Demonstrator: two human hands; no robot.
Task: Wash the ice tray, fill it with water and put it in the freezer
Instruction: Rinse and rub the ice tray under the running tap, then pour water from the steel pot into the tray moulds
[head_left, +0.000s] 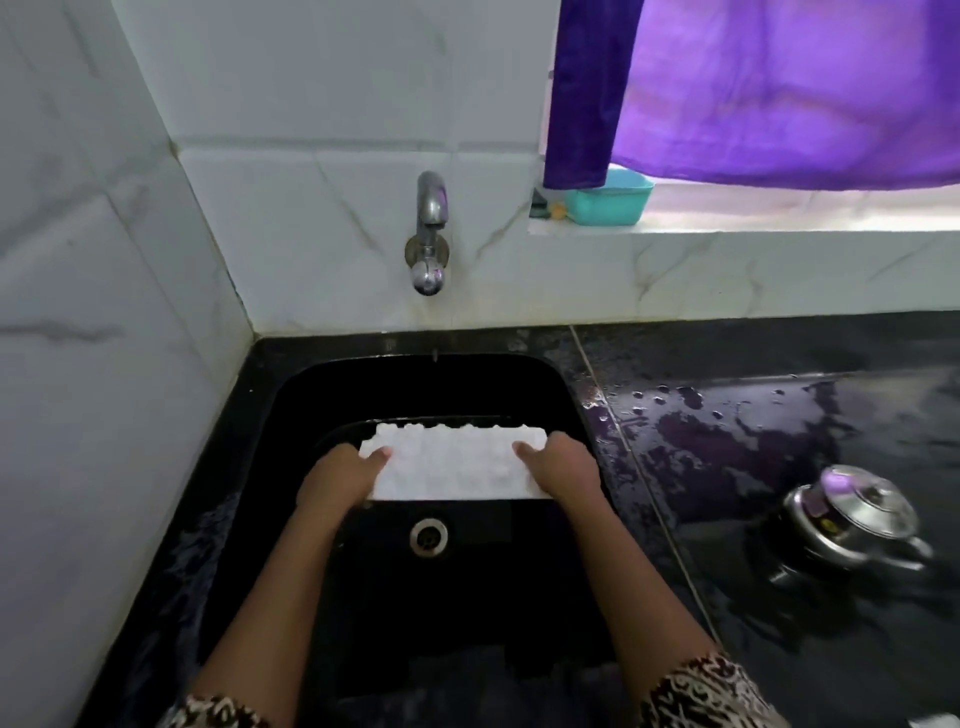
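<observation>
**A:** Item one: white rectangular plastic ice tray (457, 465). Location?

**B:** Held roughly level over the black moulded sink (311, 395), on the tap side of the round metal drain (429, 538). The chrome wall tap (430, 228) shows no running water.

**A:** Hands?

**B:** The left hand (337, 475) grips the left short end and the right hand (558, 467) grips the right short end. Thumbs lie on top; the fingers go underneath, hidden.

**A:** Handling notes?

**B:** Probably light, thin-walled and a little flexible, so it would twist if held by one corner. Likely wet, so slippery. The bumpy face is up; cell undersides or ice, cannot tell.

**A:** Recommended hold?

**B:** Both short ends. When filled it will be heavier and likely to sag and spill, so carry it level.

**A:** Surroundings?

**B:** A wet black stone counter (727, 364). A lidded steel vessel (852, 514) stands well apart, to the right.
</observation>
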